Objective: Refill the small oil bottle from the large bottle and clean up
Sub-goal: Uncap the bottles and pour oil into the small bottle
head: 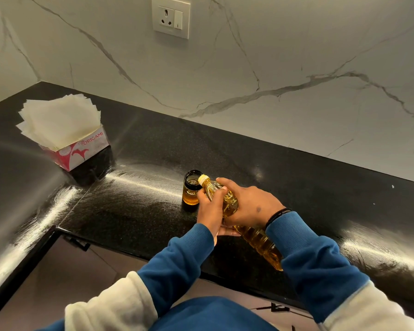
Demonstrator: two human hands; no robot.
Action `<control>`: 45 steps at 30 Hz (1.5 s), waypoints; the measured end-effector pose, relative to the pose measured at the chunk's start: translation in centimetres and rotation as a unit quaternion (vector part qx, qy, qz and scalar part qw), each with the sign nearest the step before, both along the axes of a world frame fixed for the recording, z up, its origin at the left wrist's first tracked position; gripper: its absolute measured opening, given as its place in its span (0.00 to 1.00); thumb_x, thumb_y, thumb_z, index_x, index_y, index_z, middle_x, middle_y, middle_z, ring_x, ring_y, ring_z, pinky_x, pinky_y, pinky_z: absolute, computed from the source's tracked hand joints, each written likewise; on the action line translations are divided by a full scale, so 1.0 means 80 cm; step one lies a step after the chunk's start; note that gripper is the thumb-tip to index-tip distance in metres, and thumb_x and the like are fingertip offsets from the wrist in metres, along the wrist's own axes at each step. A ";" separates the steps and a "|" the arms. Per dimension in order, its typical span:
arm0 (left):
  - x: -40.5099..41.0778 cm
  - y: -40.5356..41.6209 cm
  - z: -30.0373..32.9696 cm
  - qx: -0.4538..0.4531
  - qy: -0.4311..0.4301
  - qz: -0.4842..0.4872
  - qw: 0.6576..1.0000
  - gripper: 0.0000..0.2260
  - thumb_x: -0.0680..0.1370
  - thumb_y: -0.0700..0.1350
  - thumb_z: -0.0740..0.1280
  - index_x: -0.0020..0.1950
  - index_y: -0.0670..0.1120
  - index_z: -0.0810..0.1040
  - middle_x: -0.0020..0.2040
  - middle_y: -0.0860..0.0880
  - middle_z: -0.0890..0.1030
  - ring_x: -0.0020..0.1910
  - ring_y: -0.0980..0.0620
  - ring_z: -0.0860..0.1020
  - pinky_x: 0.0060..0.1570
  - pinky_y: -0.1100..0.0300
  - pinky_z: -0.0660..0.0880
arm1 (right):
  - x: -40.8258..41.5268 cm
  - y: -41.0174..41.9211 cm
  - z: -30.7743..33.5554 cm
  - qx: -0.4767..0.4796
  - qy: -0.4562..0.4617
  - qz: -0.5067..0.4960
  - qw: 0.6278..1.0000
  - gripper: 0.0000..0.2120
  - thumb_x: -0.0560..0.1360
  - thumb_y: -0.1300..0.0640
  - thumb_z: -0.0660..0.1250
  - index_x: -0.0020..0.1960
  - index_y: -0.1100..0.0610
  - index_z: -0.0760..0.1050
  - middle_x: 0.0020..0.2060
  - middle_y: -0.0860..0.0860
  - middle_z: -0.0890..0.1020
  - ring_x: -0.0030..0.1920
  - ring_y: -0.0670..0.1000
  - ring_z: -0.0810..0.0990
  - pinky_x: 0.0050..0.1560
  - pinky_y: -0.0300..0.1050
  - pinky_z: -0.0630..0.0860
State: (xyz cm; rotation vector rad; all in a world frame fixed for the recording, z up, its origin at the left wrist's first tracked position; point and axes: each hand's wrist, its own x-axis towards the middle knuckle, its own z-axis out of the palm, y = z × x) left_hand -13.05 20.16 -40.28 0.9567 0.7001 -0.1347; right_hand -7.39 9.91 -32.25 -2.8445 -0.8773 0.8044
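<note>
Head view. One large oil bottle (253, 232), clear ribbed plastic holding amber oil, lies tilted at centre frame, its pale yellow neck (204, 179) over the mouth of one small oil bottle (192, 188). The small bottle is a squat glass jar with a black rim, standing upright on the counter just left of the hands, amber oil in its lower part.

Left hand (210, 209): fingers curled round the large bottle's upper body from the left side. Right hand (247, 204): wrapped over the same bottle from above, gripping it; a dark band sits at the wrist. Both sleeves are blue ribbed knit with cream upper arms.

Counter (308, 187): polished black speckled stone, glossy. Upper left: one open pink-and-white tissue box (80, 151), thin square paper sheets fanned out on top. Wall: white marble with grey veins; one white socket plate (170, 17) at top centre.
</note>
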 end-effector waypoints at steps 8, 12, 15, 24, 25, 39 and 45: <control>0.001 0.000 -0.001 -0.010 0.001 0.001 1.000 0.28 0.73 0.61 0.70 0.69 0.72 0.60 0.66 0.44 0.72 0.54 0.36 0.78 0.35 0.35 0.81 | -0.002 0.000 0.001 0.000 -0.002 -0.002 1.000 0.50 0.70 0.41 0.75 0.77 0.32 0.41 0.70 0.52 0.74 0.63 0.54 0.78 0.62 0.54 0.79; 0.002 0.001 -0.002 -0.011 0.002 0.000 1.000 0.28 0.76 0.60 0.69 0.71 0.71 0.58 0.63 0.46 0.71 0.52 0.38 0.77 0.33 0.38 0.81 | -0.002 0.000 0.000 0.000 0.000 -0.002 1.000 0.50 0.70 0.42 0.75 0.77 0.32 0.41 0.71 0.52 0.74 0.63 0.54 0.78 0.62 0.53 0.79; 0.001 0.001 -0.002 -0.010 -0.003 0.001 1.000 0.28 0.75 0.61 0.69 0.70 0.72 0.59 0.64 0.45 0.71 0.52 0.38 0.78 0.34 0.38 0.82 | 0.000 0.000 0.000 0.001 0.006 -0.002 1.000 0.50 0.71 0.43 0.75 0.77 0.33 0.41 0.71 0.52 0.73 0.64 0.54 0.78 0.61 0.50 0.79; 0.000 0.000 -0.002 -0.010 -0.010 0.002 1.000 0.25 0.74 0.61 0.69 0.66 0.72 0.62 0.64 0.45 0.74 0.54 0.37 0.79 0.35 0.37 0.82 | -0.001 -0.001 -0.001 0.002 -0.018 0.001 1.000 0.50 0.69 0.41 0.74 0.76 0.31 0.41 0.68 0.52 0.77 0.60 0.54 0.79 0.59 0.52 0.80; 0.000 0.000 -0.002 -0.011 -0.011 0.003 1.000 0.25 0.74 0.61 0.70 0.66 0.72 0.62 0.63 0.46 0.74 0.53 0.37 0.79 0.35 0.37 0.82 | -0.001 -0.001 -0.001 0.001 -0.018 0.001 1.000 0.50 0.69 0.41 0.74 0.76 0.31 0.41 0.68 0.52 0.77 0.60 0.54 0.79 0.59 0.53 0.80; 0.000 -0.001 0.000 -0.015 -0.005 0.006 1.000 0.31 0.66 0.63 0.71 0.65 0.76 0.61 0.65 0.45 0.73 0.55 0.36 0.79 0.36 0.35 0.81 | 0.001 -0.001 -0.003 -0.003 -0.011 -0.005 1.000 0.50 0.69 0.40 0.75 0.75 0.30 0.40 0.70 0.52 0.75 0.62 0.54 0.79 0.60 0.54 0.80; 0.000 -0.001 0.001 -0.015 -0.006 0.008 1.000 0.31 0.68 0.62 0.71 0.66 0.75 0.61 0.66 0.45 0.73 0.54 0.36 0.79 0.35 0.36 0.81 | 0.002 -0.001 -0.005 -0.003 -0.014 -0.005 1.000 0.51 0.68 0.40 0.75 0.75 0.30 0.40 0.69 0.52 0.75 0.61 0.54 0.79 0.59 0.52 0.80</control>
